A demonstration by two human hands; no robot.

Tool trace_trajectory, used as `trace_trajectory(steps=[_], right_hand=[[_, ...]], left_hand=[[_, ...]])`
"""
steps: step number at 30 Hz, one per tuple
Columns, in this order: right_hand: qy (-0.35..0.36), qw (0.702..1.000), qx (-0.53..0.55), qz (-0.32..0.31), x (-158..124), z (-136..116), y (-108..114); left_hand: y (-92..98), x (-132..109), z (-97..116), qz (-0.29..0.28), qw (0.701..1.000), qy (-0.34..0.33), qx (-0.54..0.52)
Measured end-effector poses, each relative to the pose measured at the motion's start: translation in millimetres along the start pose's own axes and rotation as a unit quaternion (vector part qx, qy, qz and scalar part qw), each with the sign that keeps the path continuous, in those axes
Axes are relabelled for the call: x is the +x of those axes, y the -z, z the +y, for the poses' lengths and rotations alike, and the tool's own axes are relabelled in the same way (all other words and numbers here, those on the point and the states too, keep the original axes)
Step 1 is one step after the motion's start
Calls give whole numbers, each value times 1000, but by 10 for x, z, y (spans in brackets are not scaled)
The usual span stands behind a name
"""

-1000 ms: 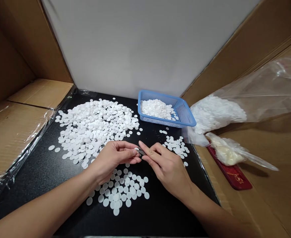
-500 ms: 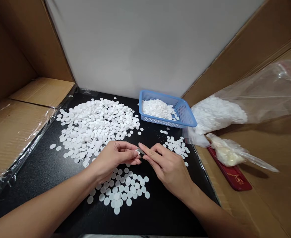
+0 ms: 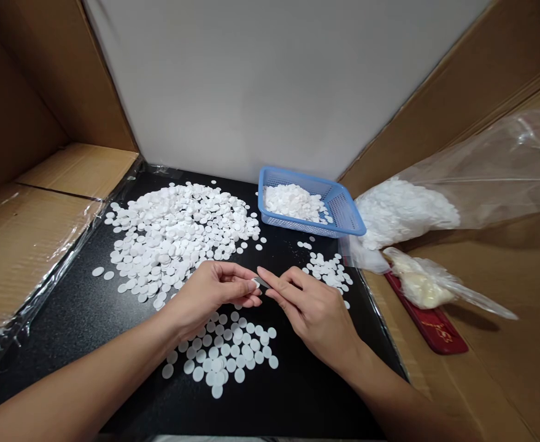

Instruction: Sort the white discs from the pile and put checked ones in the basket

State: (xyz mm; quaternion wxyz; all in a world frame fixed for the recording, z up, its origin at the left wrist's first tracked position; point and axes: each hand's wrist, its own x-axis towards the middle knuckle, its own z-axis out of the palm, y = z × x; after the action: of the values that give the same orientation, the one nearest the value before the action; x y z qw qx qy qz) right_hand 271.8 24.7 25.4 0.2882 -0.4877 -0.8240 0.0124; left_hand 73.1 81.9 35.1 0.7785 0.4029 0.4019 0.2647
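Observation:
My left hand pinches a small white disc between thumb and fingertips, just above the black table. My right hand meets it from the right, fingers closed on a thin dark tool whose tip touches the disc. Below both hands lies a small patch of white discs. A large heap of the same discs spreads to the upper left.
A blue basket with white discs stands at the back right. Beside it lie a clear bag of discs, a smaller bag and a red flat box. Cardboard walls flank the table. A few more discs lie right of my hands.

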Motion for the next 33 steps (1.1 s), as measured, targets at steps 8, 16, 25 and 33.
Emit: trace_trajectory(steps=[8, 16, 25, 33], right_hand=[[-1, 1000, -12, -2, -1, -2, 7], [-75, 996, 35, 21, 2, -16, -35], [-75, 995, 64, 2, -36, -54, -122], [-61, 998, 34, -3, -36, -50, -101]], left_hand=[[6, -17, 3, -5, 1000, 2, 13], [3, -24, 0, -5, 1000, -1, -12], [-11, -22, 4, -1, 998, 25, -55], [-20, -21, -15, -1, 999, 16, -45]])
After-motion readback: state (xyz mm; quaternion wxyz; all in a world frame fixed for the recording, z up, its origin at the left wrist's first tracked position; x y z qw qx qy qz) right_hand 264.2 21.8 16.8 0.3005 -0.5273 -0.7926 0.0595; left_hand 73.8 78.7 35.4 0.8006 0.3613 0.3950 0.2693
